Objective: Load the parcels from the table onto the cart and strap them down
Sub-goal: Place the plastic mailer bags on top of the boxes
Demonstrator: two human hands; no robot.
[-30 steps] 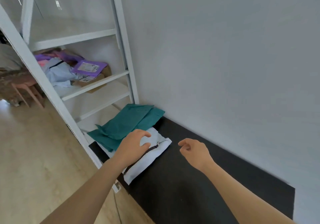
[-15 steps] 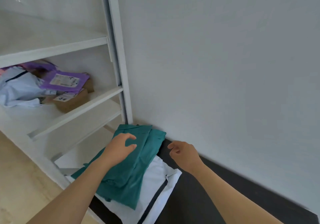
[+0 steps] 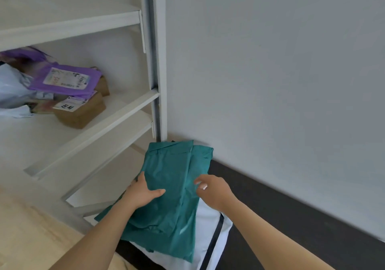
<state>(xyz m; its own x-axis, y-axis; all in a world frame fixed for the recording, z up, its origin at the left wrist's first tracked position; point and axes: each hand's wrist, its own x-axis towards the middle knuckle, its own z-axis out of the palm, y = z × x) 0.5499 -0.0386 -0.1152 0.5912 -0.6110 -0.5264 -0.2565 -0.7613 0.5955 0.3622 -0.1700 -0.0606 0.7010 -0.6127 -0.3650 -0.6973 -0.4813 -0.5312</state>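
Parcels lie stacked at the far left end of the black counter (image 3: 270, 207), against the grey wall (image 3: 281, 82). On top is a teal plastic mailer parcel (image 3: 166, 182). A second teal mailer (image 3: 203, 157) shows under its right side, and a white plastic parcel with a black stripe (image 3: 223, 230) lies at the bottom, reaching the counter's near edge.

The left hand (image 3: 143, 194) grips the top teal parcel at its left edge, with the thumb flat on top and the fingers (image 3: 140, 179) curled round the side. The right hand (image 3: 214, 190) pinches the same parcel's right edge between thumb and bent fingers (image 3: 200, 181).

Left of the counter stands a white metal shelf rack (image 3: 125, 109). On one shelf are a purple labelled mailer (image 3: 68, 80) and a brown cardboard box (image 3: 83, 113).
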